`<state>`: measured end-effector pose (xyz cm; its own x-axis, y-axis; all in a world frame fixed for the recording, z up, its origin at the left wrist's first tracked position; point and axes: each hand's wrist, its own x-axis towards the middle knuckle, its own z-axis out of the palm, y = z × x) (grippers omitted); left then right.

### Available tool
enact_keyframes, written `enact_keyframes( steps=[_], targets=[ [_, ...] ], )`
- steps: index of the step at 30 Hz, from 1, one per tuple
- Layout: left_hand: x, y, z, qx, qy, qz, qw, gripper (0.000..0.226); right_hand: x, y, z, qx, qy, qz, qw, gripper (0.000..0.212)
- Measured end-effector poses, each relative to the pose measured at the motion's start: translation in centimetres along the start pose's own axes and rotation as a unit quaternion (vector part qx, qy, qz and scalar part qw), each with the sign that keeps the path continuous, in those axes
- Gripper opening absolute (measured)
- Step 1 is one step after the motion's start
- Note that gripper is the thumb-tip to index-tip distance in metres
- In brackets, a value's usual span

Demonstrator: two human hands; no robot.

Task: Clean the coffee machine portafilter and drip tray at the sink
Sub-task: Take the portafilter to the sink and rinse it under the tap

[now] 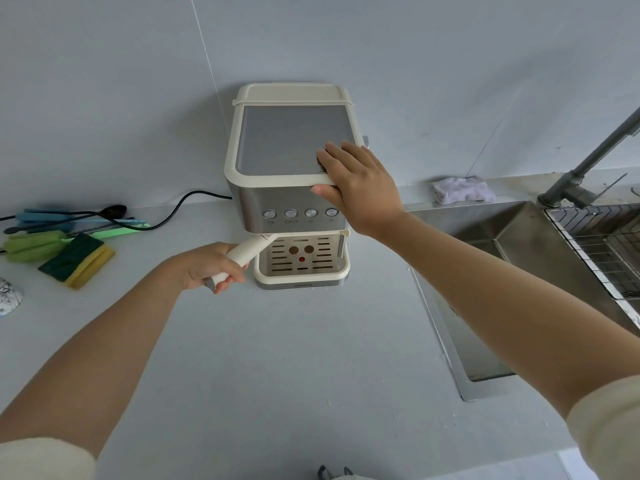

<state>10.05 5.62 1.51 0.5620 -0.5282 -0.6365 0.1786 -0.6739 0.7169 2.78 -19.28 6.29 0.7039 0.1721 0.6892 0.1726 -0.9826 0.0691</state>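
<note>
A cream and steel coffee machine (277, 143) stands against the wall on the grey counter. Its portafilter (246, 252) sticks out to the left under the button panel, and my left hand (204, 266) is shut around the cream handle. The portafilter's head is hidden under the machine body. My right hand (356, 188) presses flat on the machine's top right corner, thumb on the front edge. The slotted cream drip tray (301, 271) sits in the machine's base, with a red dot at its centre.
A steel sink (491, 237) lies to the right with a tap (588, 164) and a wire rack (602, 244). A white cloth (462, 189) rests behind the sink. On the left lie a green-yellow sponge (78, 261), a green brush (33, 245), utensils (69, 216) and the power cord (173, 213).
</note>
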Motion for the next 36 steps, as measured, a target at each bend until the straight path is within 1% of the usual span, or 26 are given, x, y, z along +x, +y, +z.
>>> enact_keyframes(
  steps=[3, 4, 7, 12, 14, 16, 18, 20, 22, 24, 25, 28, 29, 32, 36],
  targets=[
    [0.4, 0.1, -1.1, 0.026, -0.013, -0.002, 1.000, 0.044, 0.1, -0.2, -0.2, 0.008, -0.019, 0.009, 1.000, 0.066],
    [0.5, 0.0, -1.4, 0.030, -0.015, -0.004, 0.999, 0.044, 0.1, -0.2, -0.2, 0.009, -0.026, 0.013, 1.000, 0.066],
    [0.8, -0.1, -1.5, 0.026, -0.009, -0.010, 1.000, 0.033, 0.2, -0.4, -0.5, 0.015, -0.040, 0.024, 0.999, 0.067],
    [0.9, -0.5, -0.3, -0.009, 0.009, 0.000, 1.000, 0.030, 0.3, -0.8, -1.1, 0.026, -0.070, 0.039, 0.996, 0.067],
    [0.9, -0.7, 0.3, -0.020, 0.016, 0.008, 1.000, 0.029, 0.3, -0.8, -1.2, 0.026, -0.085, 0.040, 0.995, 0.063],
    [0.9, -0.9, 0.7, -0.025, 0.023, 0.011, 0.999, 0.024, 0.4, -0.9, -1.4, 0.037, -0.100, 0.044, 0.993, 0.057],
    [0.9, -0.9, 0.8, -0.022, 0.028, 0.005, 0.999, 0.018, 0.6, -1.2, -2.0, 0.052, -0.146, 0.069, 0.985, 0.062],
    [0.9, -0.9, 0.4, -0.018, 0.029, -0.002, 0.999, 0.018, 0.7, -1.2, -2.4, 0.059, -0.185, 0.086, 0.977, 0.070],
    [0.8, -0.7, -0.1, -0.015, 0.019, -0.003, 1.000, 0.024, 0.7, -1.2, -2.6, 0.061, -0.190, 0.089, 0.976, 0.072],
    [0.8, -0.5, -0.8, -0.005, 0.008, -0.005, 1.000, 0.033, 0.7, -1.2, -2.7, 0.065, -0.199, 0.093, 0.973, 0.068],
    [0.9, -0.4, -1.2, 0.000, 0.005, -0.006, 1.000, 0.033, 0.8, -1.2, -2.8, 0.066, -0.199, 0.093, 0.973, 0.067],
    [1.1, 0.1, -2.2, 0.028, -0.002, -0.015, 0.999, 0.020, 0.8, -1.4, -3.0, 0.069, -0.202, 0.097, 0.972, 0.065],
    [1.1, 0.2, -2.5, 0.039, -0.003, -0.018, 0.999, 0.019, 0.8, -1.5, -3.0, 0.072, -0.206, 0.100, 0.971, 0.064],
    [1.2, 0.7, -3.2, 0.062, -0.002, -0.023, 0.998, 0.019, 0.9, -1.6, -3.3, 0.076, -0.211, 0.104, 0.969, 0.070],
    [1.5, 0.4, -3.1, 0.065, -0.010, -0.026, 0.997, 0.019, 1.0, -1.9, -3.6, 0.074, -0.209, 0.113, 0.969, 0.058]
  ],
)
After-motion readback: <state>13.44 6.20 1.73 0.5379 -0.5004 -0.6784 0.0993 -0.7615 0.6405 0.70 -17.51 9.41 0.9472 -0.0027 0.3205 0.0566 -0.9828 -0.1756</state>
